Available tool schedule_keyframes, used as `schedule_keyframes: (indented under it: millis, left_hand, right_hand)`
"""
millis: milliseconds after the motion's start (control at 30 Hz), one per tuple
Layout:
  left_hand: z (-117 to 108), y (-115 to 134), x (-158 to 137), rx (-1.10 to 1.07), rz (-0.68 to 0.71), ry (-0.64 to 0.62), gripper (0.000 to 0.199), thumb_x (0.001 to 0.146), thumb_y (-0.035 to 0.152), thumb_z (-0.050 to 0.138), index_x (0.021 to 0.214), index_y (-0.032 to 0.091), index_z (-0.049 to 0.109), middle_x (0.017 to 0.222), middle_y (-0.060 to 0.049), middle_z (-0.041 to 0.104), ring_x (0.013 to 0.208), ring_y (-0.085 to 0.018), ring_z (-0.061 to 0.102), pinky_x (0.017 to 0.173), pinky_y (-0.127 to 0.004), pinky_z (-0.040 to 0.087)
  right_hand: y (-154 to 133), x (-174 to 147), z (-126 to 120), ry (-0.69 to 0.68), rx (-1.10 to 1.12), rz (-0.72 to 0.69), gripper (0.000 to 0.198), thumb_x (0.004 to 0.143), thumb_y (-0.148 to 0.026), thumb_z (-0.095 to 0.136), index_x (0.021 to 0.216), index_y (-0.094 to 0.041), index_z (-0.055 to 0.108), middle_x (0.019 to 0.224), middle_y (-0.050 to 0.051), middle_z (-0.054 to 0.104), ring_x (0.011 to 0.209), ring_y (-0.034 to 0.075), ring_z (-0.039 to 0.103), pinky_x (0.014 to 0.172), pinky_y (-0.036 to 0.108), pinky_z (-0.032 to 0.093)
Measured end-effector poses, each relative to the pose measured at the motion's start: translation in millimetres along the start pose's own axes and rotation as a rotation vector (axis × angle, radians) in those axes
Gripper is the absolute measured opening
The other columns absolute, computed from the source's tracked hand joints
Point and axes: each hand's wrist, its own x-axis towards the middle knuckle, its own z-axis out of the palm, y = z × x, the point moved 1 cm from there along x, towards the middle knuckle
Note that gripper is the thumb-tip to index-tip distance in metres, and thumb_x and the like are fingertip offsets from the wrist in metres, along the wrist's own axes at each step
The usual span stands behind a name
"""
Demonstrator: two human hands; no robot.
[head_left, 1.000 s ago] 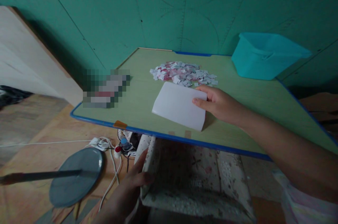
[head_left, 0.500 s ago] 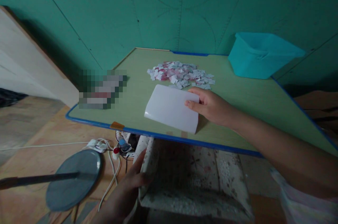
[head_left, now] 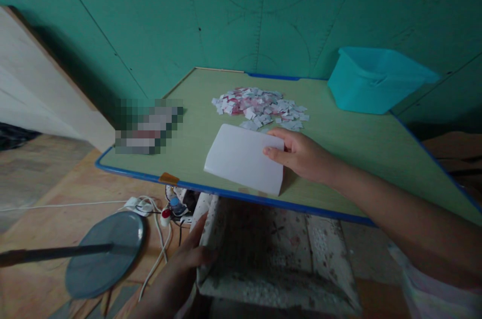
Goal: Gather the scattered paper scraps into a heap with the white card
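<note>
Head view: right hand pinches white sheet flat on worktop, near paper scraps. Left hand grips patterned cushion edge below.

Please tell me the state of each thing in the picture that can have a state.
Paper: flat on table, right hand holding its edge.
Scraps: loose pile.
Bin: upright, open.
Cushion: under table, left hand gripping its corner.
</note>
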Motion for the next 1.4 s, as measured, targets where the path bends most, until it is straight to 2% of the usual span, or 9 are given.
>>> schedule_keyframes:
  millis: [33,100,200,433,533,767,933,1100,1400]
  left_hand:
    - [6.4,0.5,-2.9,-0.014,-0.07,-0.061,0.071,0.047,0.006,0.066,0.109,0.038,0.052,0.077,0.006,0.069,0.079,-0.02,0.06,0.069,-0.029,0.045]
    - [19.4,4.0,-9.7,-0.048,0.068,-0.02,0.069,0.056,0.011,0.056,0.118,0.037,0.041,0.088,0.004,0.068,0.085,-0.021,0.059,0.069,-0.031,0.044]
    - [28.4,5.1,-14.8,0.023,0.085,0.053,0.07,0.056,0.009,0.05,0.122,0.032,0.038,0.086,0.003,0.069,0.083,-0.021,0.06,0.068,-0.031,0.045]
    - [-5.2,0.7,4.8,-0.113,-0.065,0.03,0.069,0.042,0.003,0.07,0.102,0.034,0.058,0.064,0.009,0.068,0.059,-0.015,0.059,0.058,-0.023,0.044]
    - [-1.8,0.9,2.9,-0.087,-0.127,-0.023,0.069,0.045,-0.001,0.068,0.102,0.035,0.057,0.058,0.011,0.066,0.043,-0.008,0.05,0.045,-0.018,0.038]
    - [23.4,2.8,-14.4,-0.046,0.066,0.034,0.072,0.058,0.006,0.049,0.123,0.032,0.035,0.09,0.002,0.069,0.082,-0.022,0.06,0.065,-0.031,0.045]
    - [8.4,0.8,-7.7,-0.029,-0.018,0.057,0.073,0.042,0.003,0.066,0.11,0.027,0.053,0.072,0.003,0.072,0.076,-0.021,0.063,0.063,-0.024,0.045]
    - [22.3,4.5,-14.4,-0.043,0.062,0.099,0.069,0.057,0.006,0.049,0.121,0.03,0.04,0.091,0.001,0.07,0.085,-0.023,0.061,0.069,-0.034,0.046]
    - [27.5,7.8,-17.7,-0.037,0.084,0.099,0.07,0.057,0.007,0.05,0.123,0.028,0.036,0.089,-0.001,0.07,0.083,-0.025,0.061,0.067,-0.035,0.046]
  right_hand:
    - [-1.1,-0.5,0.5,-0.008,0.007,0.002,0.016,0.078,-0.031,0.045,0.086,-0.018,0.047,0.072,0.0,0.054,0.061,0.011,0.051,0.049,0.022,0.037]
    - [-3.0,-1.4,1.5,-0.02,0.014,0.005,0.015,0.078,-0.031,0.045,0.085,-0.017,0.047,0.071,0.0,0.053,0.06,0.01,0.05,0.049,0.022,0.037]
    - [-3.3,-2.0,2.7,-0.027,0.012,0.004,0.015,0.078,-0.031,0.046,0.085,-0.017,0.047,0.07,-0.001,0.052,0.06,0.01,0.049,0.049,0.022,0.037]
    - [-5.6,-4.2,2.0,-0.047,0.033,-0.009,0.016,0.078,-0.033,0.046,0.086,-0.019,0.048,0.073,0.0,0.053,0.062,0.011,0.05,0.051,0.022,0.038]
    - [-14.2,-9.4,0.8,-0.08,0.079,-0.019,0.013,0.077,-0.031,0.047,0.085,-0.02,0.049,0.071,-0.001,0.052,0.061,0.01,0.049,0.05,0.021,0.038]
    - [-18.3,-12.4,-6.5,0.006,0.157,0.024,0.014,0.076,-0.03,0.05,0.086,-0.021,0.049,0.071,-0.001,0.051,0.059,0.01,0.049,0.048,0.021,0.038]
    - [-6.8,-5.8,-11.5,0.052,0.124,0.023,0.013,0.076,-0.031,0.049,0.084,-0.021,0.048,0.07,-0.001,0.053,0.058,0.01,0.049,0.047,0.021,0.037]
    - [-0.7,-3.1,-9.5,0.007,0.085,0.051,0.016,0.076,-0.032,0.048,0.087,-0.019,0.049,0.072,0.0,0.055,0.06,0.011,0.052,0.05,0.022,0.039]
    - [-11.5,-9.3,-6.2,-0.103,0.205,0.072,0.015,0.074,-0.03,0.05,0.085,-0.02,0.049,0.072,-0.001,0.056,0.061,0.01,0.053,0.051,0.022,0.041]
